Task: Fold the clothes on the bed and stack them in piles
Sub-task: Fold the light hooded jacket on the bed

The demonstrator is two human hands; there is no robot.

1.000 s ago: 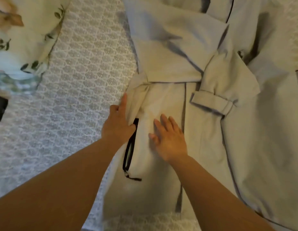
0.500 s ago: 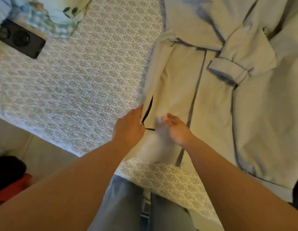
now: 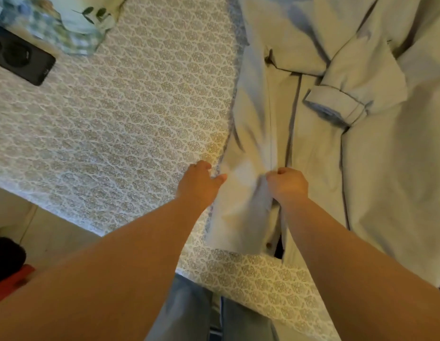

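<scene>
Both hands had slid nearer along the pale grey robe (image 3: 376, 193) lying on the right of the bed (image 3: 140, 114); my right hand (image 3: 287, 184) fisted round its front fabric, my left hand (image 3: 200, 184) curled at its left edge. Uneven pulling, I judged, could skew the fold. A dark device (image 3: 22, 56) and leafy cloth (image 3: 66, 23) lay far left, clear of my fold.

— What covers the bed (image 3: 140, 114)?

— A white quilted bedspread with a repeating beige pattern, reaching the bed's edge at the lower left of the frame.

— And what lies on it?

— A pale grey coat (image 3: 361, 180) with dark piping fills the right half. At the upper left sit a black phone (image 3: 24, 57) and, beside it, a leaf-printed cloth (image 3: 73, 28).
</scene>
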